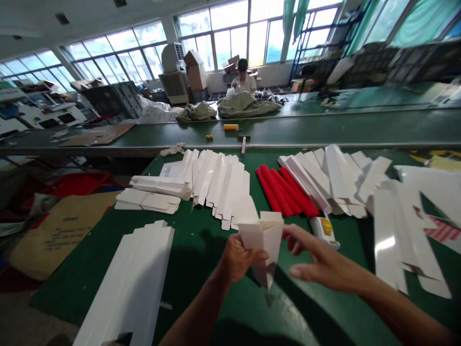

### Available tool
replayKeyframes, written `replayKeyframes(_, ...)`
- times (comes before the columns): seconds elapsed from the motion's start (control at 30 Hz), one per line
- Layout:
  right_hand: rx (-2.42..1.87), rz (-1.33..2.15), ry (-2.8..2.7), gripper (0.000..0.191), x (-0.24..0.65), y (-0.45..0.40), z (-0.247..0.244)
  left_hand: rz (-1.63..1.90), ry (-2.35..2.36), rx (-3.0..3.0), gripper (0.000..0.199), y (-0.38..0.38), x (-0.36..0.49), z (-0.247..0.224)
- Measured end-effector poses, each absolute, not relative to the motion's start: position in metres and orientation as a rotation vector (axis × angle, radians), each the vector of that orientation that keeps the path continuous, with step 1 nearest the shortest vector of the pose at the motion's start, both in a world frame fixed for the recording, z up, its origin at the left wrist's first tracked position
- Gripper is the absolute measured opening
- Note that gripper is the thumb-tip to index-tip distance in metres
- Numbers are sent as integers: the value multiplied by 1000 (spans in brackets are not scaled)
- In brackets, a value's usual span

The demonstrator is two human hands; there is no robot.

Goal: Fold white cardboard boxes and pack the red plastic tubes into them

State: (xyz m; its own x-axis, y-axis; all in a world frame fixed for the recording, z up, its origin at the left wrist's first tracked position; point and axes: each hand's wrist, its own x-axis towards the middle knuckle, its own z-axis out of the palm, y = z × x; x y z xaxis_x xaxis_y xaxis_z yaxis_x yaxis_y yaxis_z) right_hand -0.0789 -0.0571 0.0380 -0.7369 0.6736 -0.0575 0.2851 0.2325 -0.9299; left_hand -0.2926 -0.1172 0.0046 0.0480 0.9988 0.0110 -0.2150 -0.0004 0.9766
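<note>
Left hand [237, 259] grips a folded white card carton [264, 245] up off the green surface [194, 269], its open end showing; right hand [324, 259], fingers spread, holds nothing just beside the carton. Flat white card blanks [223, 187] lie grouped by kind beyond it.

No text can be read; the printing on the brown cardboard sheet [54, 235] is too small to make out.
</note>
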Motion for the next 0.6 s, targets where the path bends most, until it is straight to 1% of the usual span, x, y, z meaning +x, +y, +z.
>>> replayKeyframes(0.03,-843,1391,-2260,49,-85,-60,24,1238,951,1012,61,-117,-296,3)
replayKeyframes(0.1,-797,1222,-2325,26,-104,-73,-7,1297,997,984,64,-118,-295,-3)
replayKeyframes(0.13,-791,1118,-2320,23,-115,-81,-21,1387,1090,981,69,-119,-292,-7)
replayKeyframes(0.23,-749,651,-2350,29,-146,-96,-51,1659,1541,1015,93,-123,-282,-18)
replayKeyframes(0.3,-678,466,-2435,30,-160,-94,-55,1685,1822,1081,100,-123,-284,-19)
replayKeyframes(0.37,-550,528,-2587,25,-168,-79,-51,1679,1999,1093,94,-121,-294,-15)
replayKeyframes(0.43,-493,658,-2700,22,-172,-57,-50,1694,2114,1016,78,-118,-312,-8)
replayKeyframes(0.47,-535,661,-2726,22,-175,-44,-52,1700,2164,956,71,-117,-322,-3)
replayKeyframes(0.53,-625,517,-2772,30,-181,-19,-67,1710,2244,847,60,-115,-342,4)
replayKeyframes(0.6,-552,325,-2883,36,-190,1,-90,1749,2255,783,54,-114,-359,7)
